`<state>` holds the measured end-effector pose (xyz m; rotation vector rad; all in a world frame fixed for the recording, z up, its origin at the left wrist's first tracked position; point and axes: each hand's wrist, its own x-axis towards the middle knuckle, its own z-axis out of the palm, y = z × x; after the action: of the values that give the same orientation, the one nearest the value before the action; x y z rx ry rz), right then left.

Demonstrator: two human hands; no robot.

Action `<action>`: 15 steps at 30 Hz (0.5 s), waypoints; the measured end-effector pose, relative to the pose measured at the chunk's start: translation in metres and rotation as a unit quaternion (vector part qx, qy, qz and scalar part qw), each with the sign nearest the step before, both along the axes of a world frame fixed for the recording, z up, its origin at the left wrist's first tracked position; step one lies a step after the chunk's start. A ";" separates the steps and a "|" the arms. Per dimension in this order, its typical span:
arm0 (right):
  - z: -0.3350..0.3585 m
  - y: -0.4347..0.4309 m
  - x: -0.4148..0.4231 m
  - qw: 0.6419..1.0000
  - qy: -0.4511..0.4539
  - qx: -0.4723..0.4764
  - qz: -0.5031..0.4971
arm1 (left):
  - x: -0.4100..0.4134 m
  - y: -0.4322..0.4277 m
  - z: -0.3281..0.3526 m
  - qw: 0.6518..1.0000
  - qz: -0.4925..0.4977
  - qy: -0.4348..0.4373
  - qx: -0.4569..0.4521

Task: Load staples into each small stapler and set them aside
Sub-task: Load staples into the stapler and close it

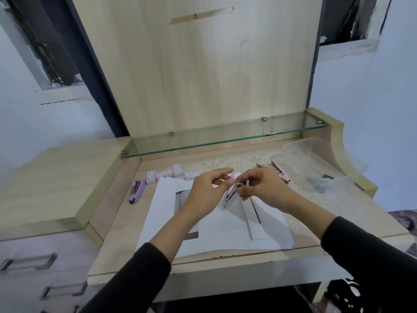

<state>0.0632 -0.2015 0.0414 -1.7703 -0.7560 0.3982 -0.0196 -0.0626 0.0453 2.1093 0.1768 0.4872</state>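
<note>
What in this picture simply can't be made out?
All in the head view:
1. Staples inside the held stapler: the right hand covers its channel.
2. Print on the staple boxes: too small and blurred.
3. Count of pink staplers: the right hand hides part of them.
4. Dark things in the plastic bag: blurred behind the film.

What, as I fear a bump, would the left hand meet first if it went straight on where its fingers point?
Probably the open stapler held by the right hand; the left hand points rightward at it, though depth is unclear.
</note>
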 end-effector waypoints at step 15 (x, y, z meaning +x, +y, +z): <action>-0.053 0.020 -0.002 0.962 0.173 0.199 -0.071 | 0.032 0.001 -0.039 0.993 0.000 -0.009 -0.115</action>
<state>0.0611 -0.1816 -0.0114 -1.3209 -0.4199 0.4123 0.0122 -0.0621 0.0068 1.8790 0.2138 0.4627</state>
